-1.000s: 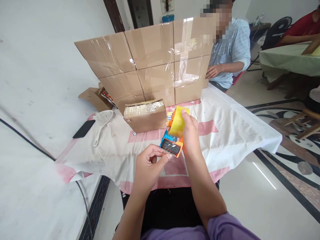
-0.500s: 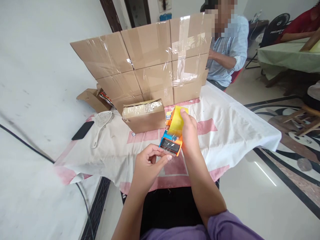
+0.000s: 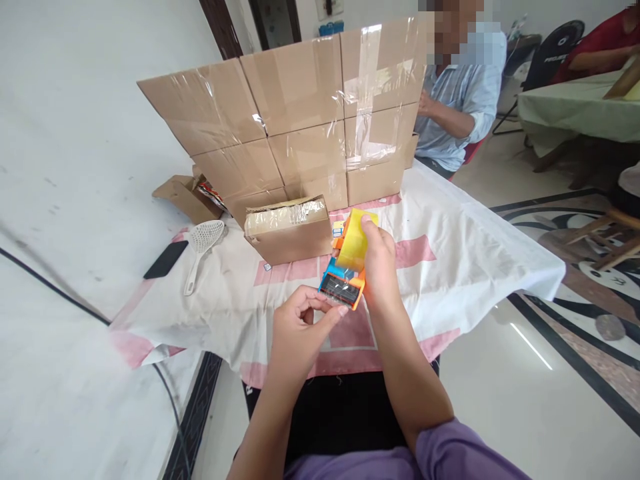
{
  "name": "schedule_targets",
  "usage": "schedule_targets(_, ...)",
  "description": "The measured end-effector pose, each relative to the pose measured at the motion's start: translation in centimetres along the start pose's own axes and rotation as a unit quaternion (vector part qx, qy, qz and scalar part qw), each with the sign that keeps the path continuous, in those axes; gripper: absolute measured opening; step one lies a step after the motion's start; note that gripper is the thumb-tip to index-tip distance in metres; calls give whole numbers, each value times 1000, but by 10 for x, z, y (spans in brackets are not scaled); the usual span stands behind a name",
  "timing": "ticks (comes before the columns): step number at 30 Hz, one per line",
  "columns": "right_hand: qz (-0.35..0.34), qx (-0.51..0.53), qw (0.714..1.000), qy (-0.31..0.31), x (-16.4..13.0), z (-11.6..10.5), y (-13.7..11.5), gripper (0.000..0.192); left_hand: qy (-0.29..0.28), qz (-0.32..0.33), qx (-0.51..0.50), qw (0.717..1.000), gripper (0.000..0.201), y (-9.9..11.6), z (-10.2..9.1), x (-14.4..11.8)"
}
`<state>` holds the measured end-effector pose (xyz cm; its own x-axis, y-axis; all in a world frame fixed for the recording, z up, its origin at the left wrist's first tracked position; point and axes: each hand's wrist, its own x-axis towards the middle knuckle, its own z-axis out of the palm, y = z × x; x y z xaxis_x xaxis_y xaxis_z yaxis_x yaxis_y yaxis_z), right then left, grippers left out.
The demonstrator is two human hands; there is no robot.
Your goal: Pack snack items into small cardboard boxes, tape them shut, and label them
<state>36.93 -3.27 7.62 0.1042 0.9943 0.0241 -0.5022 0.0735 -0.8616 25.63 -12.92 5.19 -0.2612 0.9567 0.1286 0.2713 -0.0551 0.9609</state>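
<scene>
1. The right hand (image 3: pixel 379 263) is wrapped around an orange and blue tape dispenser (image 3: pixel 346 273), held just above the table (image 3: pixel 480 253); its thumb rests on the yellow tape roll (image 3: pixel 354 239) mounted on top.
2. The left hand (image 3: pixel 299 330) sits just below the dispenser's near end, thumb and forefinger pinched together at the clear tape end by the black cutter edge.
3. The table has a white cloth with pink stripes.
4. Just beyond the dispenser stands 1 small cardboard box (image 3: pixel 289 229), its top covered in clear tape.
5. Behind it rises a wall of stacked, taped boxes (image 3: pixel 295 113).
6. To the left on the cloth lie a white slotted spoon (image 3: pixel 203 250) and a black phone (image 3: pixel 167 259).
7. Another person in a light blue shirt (image 3: pixel 463 100) sits at the far right corner of the table.
</scene>
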Motion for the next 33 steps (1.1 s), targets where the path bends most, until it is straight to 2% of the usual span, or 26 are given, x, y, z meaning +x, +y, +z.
schedule_targets(4, 5, 5, 1000, 9, 0, 0, 0, 39, -1, -1, 12, 1000, 22, 0, -2, -1)
schedule_targets(10, 8, 10, 1000, -2, -1, -1, -2, 39, -51, 8, -7, 999, 18, -4, -7, 0)
schedule_targets(18, 5, 9, 1000, 11, -1, 1, 0, 37, -11, 10, -7, 1000, 16, -2, -5, 0)
schedule_targets(27, 1, 13, 1000, -9, 2, 2, 4, 38, 6, 4, -9, 1000, 17, -4, -2, 0)
schedule_targets(29, 8, 17, 1000, -11, 2, 2, 4, 38, -8, 5, -13, 1000, 17, -5, -5, 0)
schedule_targets(33, 13, 23, 999, -24, 2, 1, 4, 39, -70, 7, -33, 997, 19, -7, -13, 1)
